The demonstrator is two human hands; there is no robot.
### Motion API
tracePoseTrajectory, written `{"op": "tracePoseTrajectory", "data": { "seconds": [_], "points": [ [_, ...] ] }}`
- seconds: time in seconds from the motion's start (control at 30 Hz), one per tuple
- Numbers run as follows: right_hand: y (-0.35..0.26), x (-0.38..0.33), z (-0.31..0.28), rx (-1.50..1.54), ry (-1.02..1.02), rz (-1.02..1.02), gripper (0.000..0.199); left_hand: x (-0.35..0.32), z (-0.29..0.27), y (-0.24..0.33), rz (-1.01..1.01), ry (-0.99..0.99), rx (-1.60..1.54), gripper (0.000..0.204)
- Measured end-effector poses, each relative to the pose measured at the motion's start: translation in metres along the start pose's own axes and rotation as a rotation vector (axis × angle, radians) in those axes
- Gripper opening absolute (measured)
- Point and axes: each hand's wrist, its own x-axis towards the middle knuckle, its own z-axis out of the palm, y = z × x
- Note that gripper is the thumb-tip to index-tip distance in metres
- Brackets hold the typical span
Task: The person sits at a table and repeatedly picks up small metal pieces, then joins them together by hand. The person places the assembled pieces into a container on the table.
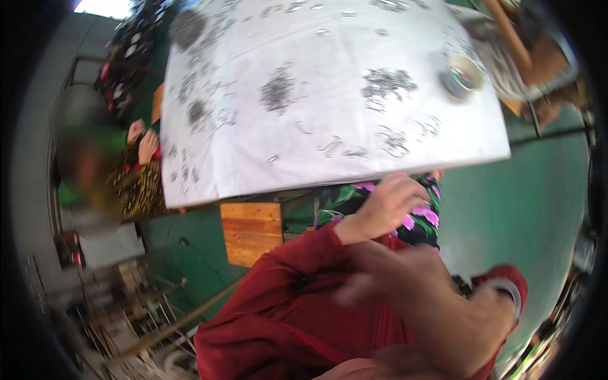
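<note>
Looking down at two bare hands, both short of the work: the left hand (391,199) sits just off the near edge of the white surface (240,152), above a dark flowered cloth (425,218), its fingers loosely bent. Whether anything is tucked under them, I can't tell. And the right hand (373,273), a smear of blur, lies across by the left sleeve (304,253); touching or just above it, open or closed, the picture won't say.

Up on the surface, the thin dark pieces! One heap (277,92) near the middle, another heap (389,83) to its right, and loose pieces (394,143) scattered nearer the edge. The cup (451,81) stands at the right.

For neat handling, those loose ones look the kinder pick: a fingertip pinch, one piece at a time, lifted straight up. The heaps look likely to snag, so tease from the rim, never from the middle. Settle that right arm first, I'd say, and carry the left cuff high, since a dragging sleeve could sweep pieces over the edge. Elbow well clear of the cup, too!
</note>
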Motion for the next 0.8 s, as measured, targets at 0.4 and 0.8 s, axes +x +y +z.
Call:
{"op": "tracePoseTrajectory", "data": {
  "seconds": [0.4,0.8],
  "points": [
    [0.292,0.111,-0.110,-0.746,1.002,0.175,0.030,-0.003,-0.002,0.000,0.079,0.093,-0.059,0.010],
    [0.268,0.079,-0.088,0.028,0.946,0.158,0.033,0.006,0.002,-0.007,0.105,0.145,-0.140,0.010]
  ]
}}
